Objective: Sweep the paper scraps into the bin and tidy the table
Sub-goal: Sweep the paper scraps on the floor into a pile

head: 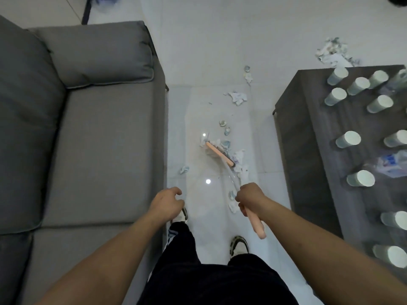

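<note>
The person's right hand (250, 198) grips one pink-handled broom (220, 154), its head among paper scraps (237, 98) on the floor (198, 62); the left hand (168, 203) hangs loosely curled, holding nothing. About twelve paper cups (348, 139) stand upside down along the table (293, 137) edges, beside one grey sofa (88, 128).

Grey sofa (88, 133) on white floor (198, 51)
</note>
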`<state>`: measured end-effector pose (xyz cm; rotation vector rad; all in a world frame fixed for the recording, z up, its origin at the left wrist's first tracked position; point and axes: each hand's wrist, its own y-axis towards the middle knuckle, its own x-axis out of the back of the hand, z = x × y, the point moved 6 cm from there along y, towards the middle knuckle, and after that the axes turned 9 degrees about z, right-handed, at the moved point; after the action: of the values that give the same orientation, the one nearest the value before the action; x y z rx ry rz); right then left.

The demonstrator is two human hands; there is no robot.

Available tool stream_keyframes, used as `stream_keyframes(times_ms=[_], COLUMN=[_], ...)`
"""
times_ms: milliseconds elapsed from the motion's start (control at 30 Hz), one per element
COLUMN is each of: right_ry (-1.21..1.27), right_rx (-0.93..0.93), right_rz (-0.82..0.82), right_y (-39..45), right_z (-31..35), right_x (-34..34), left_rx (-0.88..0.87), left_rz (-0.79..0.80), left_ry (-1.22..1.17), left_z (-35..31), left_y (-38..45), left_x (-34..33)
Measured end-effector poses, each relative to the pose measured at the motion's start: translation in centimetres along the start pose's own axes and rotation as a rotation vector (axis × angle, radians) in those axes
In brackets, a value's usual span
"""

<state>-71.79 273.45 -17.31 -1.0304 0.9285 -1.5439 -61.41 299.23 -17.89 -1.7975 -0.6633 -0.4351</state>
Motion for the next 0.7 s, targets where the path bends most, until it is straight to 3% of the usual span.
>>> stream_keyframes(times_ms=[333, 500, 700], right_ry=[0.915, 1.157, 1.349], right_rx=[-0.129, -0.224, -0.233], right_rz=[-0.182, -0.300, -0.289], right_y=[-2.8, -3.0, -1.1], right_z=[1.7, 0.9, 0.2], right_x=[-6.1, -7.2, -9.1], left_rx=[-0.284, -0.337, -0.311], left_rz=[0.103, 0.164, 0.177], left_ry=[0.234, 0.271, 0.341], left_z=[-4.8, -5.5, -4.2], left_y=[8.4, 9.8, 11.2], left_x=[9.9, 10.4, 11.9])
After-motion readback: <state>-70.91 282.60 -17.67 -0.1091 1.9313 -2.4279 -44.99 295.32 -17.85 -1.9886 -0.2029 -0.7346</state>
